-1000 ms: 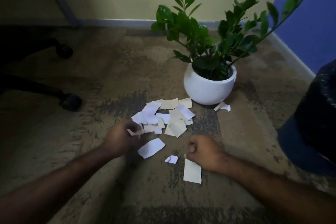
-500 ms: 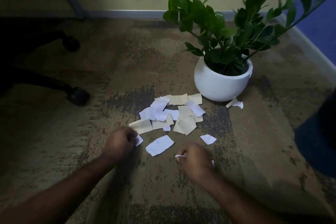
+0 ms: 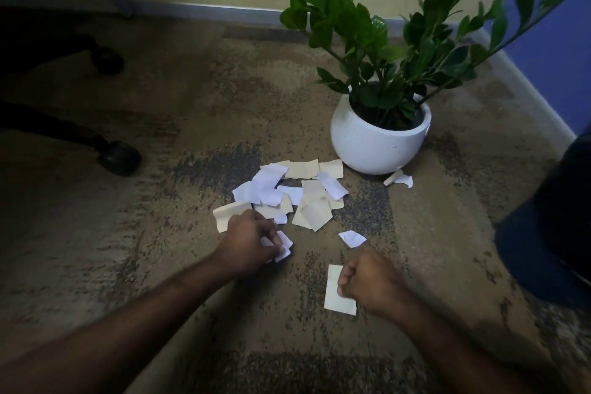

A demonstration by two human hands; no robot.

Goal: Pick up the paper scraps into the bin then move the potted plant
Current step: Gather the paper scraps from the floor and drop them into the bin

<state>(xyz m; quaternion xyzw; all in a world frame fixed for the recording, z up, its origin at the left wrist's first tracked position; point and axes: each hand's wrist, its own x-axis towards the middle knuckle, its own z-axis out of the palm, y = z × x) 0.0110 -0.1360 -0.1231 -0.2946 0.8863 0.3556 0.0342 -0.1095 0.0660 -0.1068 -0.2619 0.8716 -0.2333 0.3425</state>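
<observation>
Gripping white scraps, left hand nears pile's edge; right hand fisted, seemingly on cream scrap.

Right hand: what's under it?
A cream paper scrap lies on the carpet, its right edge tucked beneath the closed right hand. Whether the fist holds scraps is hidden.

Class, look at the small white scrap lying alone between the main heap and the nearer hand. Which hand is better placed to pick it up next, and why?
Probably the right hand. The lone white scrap lies just ahead of its knuckles, whereas the left hand sits farther off and already pinches white scraps.
</observation>
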